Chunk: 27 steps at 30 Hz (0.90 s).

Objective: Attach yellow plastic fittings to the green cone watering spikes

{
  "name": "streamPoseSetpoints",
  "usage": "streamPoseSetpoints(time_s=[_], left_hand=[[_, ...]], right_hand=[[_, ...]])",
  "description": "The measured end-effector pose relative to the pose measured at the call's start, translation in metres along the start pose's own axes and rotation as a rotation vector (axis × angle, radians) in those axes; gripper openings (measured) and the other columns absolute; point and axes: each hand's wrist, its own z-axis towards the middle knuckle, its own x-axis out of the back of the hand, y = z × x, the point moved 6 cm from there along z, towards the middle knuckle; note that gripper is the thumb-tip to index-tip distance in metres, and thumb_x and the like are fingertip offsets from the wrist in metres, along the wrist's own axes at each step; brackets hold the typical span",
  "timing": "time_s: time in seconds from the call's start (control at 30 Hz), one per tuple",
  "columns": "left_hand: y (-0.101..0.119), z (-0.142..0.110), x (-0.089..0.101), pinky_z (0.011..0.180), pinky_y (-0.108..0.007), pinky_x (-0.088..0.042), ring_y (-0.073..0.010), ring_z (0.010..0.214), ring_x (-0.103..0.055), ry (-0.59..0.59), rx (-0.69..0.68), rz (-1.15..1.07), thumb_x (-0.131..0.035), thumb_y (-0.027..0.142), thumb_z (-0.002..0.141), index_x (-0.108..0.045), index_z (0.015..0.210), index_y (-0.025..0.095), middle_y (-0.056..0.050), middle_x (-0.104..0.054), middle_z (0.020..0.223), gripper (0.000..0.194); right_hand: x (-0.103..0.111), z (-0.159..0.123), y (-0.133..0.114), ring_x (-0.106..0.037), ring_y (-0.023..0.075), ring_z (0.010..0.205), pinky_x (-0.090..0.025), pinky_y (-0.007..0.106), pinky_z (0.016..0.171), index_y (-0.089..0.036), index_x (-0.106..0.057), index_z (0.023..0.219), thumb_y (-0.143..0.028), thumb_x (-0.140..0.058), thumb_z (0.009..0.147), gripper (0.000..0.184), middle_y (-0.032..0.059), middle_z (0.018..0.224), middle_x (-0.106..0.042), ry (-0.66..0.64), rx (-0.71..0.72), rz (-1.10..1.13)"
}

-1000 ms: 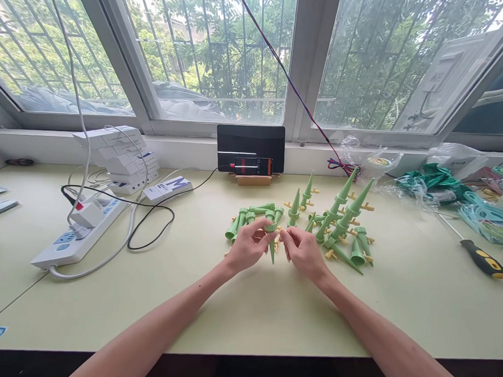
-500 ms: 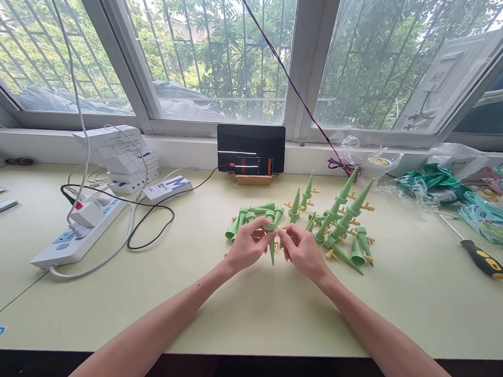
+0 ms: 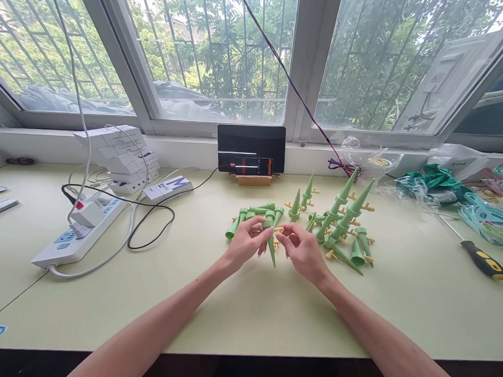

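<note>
My left hand [image 3: 245, 241] is closed around a green plant watering spike [image 3: 271, 253], its pointed end aimed down. Between the thumb and fingers of my right hand [image 3: 305, 247] is a small yellow valve [image 3: 279, 229], close against the spike's side. My fingertips partly hide where the two meet, so I cannot tell whether they are joined. Behind my left hand lies a pile of green spike parts [image 3: 233, 228]. Several yellow pieces [image 3: 276, 245] show on the table between my hands.
Right of my hands are assembled spikes with yellow valves [image 3: 347, 220], some stacked upright. A screwdriver [image 3: 482, 258] and plastic bags [image 3: 435, 182] lie farther right. At left are a power strip [image 3: 80, 231], cables and white boxes [image 3: 115, 155]. A phone [image 3: 253, 166] leans on a tablet [image 3: 251, 138].
The spike in my left hand has tilted, its tip shifting slightly right and down. The yellow valve at my right fingertips shows more. Both hands stay in nearly the same place.
</note>
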Motion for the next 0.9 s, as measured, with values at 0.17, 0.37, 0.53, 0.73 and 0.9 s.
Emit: streamPoseSetpoints(time_s=[0.17, 0.37, 0.53, 0.73, 0.9], left_hand=[[-0.0012, 0.0007, -0.0012, 0.043, -0.024, -0.041, -0.0100, 0.043, -0.048, -0.023, -0.025, 0.006, -0.068, 0.045, 0.081, -0.057, 0.088, 0.018, 0.006, -0.048, 0.051, 0.029], [-0.0060, -0.0007, -0.0060, 0.043, -0.023, -0.040, -0.0099, 0.044, -0.048, -0.082, -0.062, 0.036, -0.066, 0.043, 0.084, -0.059, 0.093, 0.018, 0.005, -0.049, 0.053, 0.028], [-0.0081, -0.0013, -0.0066, 0.043, -0.023, -0.039, -0.0093, 0.043, -0.047, -0.091, -0.087, 0.110, -0.064, 0.043, 0.086, -0.061, 0.096, 0.017, 0.005, -0.050, 0.050, 0.027], [-0.0056, -0.0021, -0.0075, 0.042, -0.021, -0.040, -0.0092, 0.045, -0.049, -0.086, -0.105, 0.136, -0.064, 0.041, 0.086, -0.062, 0.094, 0.017, 0.004, -0.052, 0.055, 0.026], [-0.0036, -0.0033, -0.0092, 0.044, -0.021, -0.042, -0.0092, 0.047, -0.050, -0.078, -0.121, 0.136, -0.065, 0.039, 0.084, -0.063, 0.092, 0.017, 0.003, -0.053, 0.057, 0.024]], right_hand=[[0.0014, -0.0004, 0.0032, -0.047, 0.0105, 0.049, -0.039, 0.025, 0.049, -0.017, -0.063, 0.092, -0.044, -0.057, 0.092, 0.028, 0.0009, 0.071, -0.063, 0.012, 0.002, -0.001], [0.0036, -0.0009, 0.0060, -0.045, 0.0106, 0.046, -0.037, 0.024, 0.048, -0.017, -0.062, 0.076, -0.050, -0.052, 0.094, 0.038, -0.0019, 0.056, -0.053, 0.030, 0.002, -0.070], [0.0039, -0.0005, 0.0074, -0.042, 0.0106, 0.045, -0.034, 0.024, 0.048, -0.018, -0.056, 0.065, -0.053, -0.049, 0.094, 0.046, -0.0026, 0.050, -0.048, 0.032, -0.008, -0.100], [0.0047, 0.0001, 0.0068, -0.031, 0.0095, 0.046, -0.026, 0.025, 0.047, -0.017, -0.055, 0.061, -0.051, -0.047, 0.095, 0.049, -0.0052, 0.047, -0.034, 0.066, 0.029, -0.183], [0.0048, 0.0005, 0.0061, -0.029, 0.0089, 0.046, -0.025, 0.025, 0.048, -0.018, -0.051, 0.057, -0.049, -0.046, 0.096, 0.050, -0.0052, 0.048, -0.032, 0.070, 0.033, -0.200]])
